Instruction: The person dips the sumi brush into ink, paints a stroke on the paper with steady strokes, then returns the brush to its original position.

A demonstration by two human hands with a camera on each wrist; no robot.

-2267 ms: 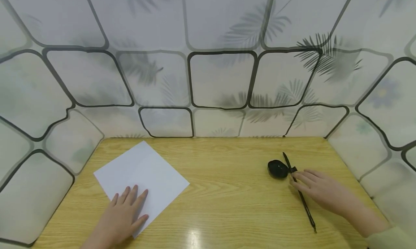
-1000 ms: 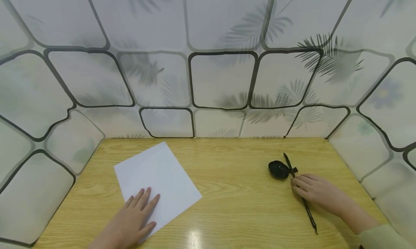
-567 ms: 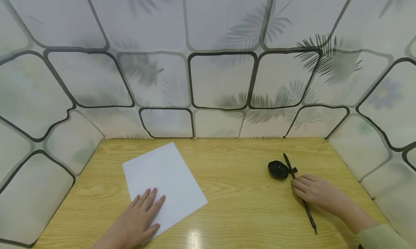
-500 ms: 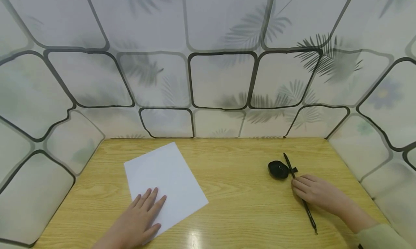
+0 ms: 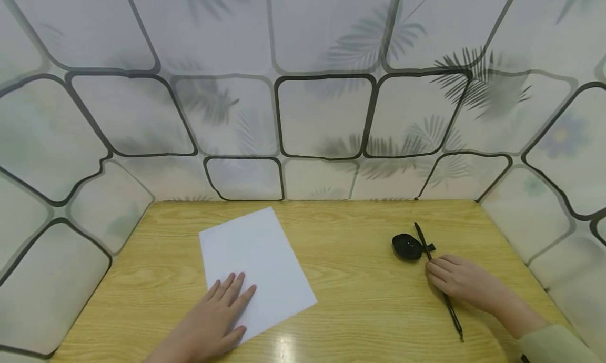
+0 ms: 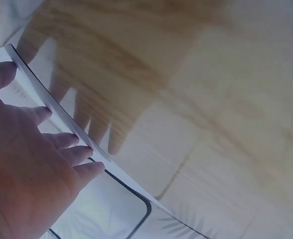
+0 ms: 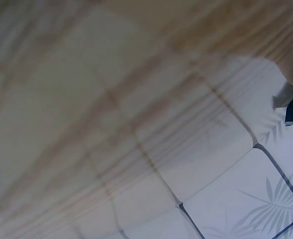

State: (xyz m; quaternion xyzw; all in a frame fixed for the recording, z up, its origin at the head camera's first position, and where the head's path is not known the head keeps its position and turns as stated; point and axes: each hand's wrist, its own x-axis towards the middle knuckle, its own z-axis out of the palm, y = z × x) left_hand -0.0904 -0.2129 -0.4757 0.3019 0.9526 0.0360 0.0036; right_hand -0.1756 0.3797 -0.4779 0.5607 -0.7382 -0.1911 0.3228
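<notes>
A white sheet of paper (image 5: 258, 263) lies on the wooden table, turned at a slant. My left hand (image 5: 213, 318) rests flat across its near left part, fingers spread. In the left wrist view the left hand (image 6: 37, 149) is seen low from the side against the paper edge (image 6: 61, 114). On the right is a small black ink dish (image 5: 406, 246) with a glossy inside. A black brush (image 5: 452, 313) with a hanging loop at its near end leans beside it. My right hand (image 5: 461, 281) holds the brush at mid-shaft, fingers bent over it; the thumb is hidden.
The wooden table (image 5: 350, 300) meets a patterned wall (image 5: 326, 116) at the back and on both sides. A small black piece (image 5: 431, 246) sticks out beneath the brush, beside the dish. Table surface separates paper and dish.
The left hand has slid the paper to the right and turned it somewhat clockwise. The right hand has come down a little along the brush, bending its fingers; brush and dish stay put.
</notes>
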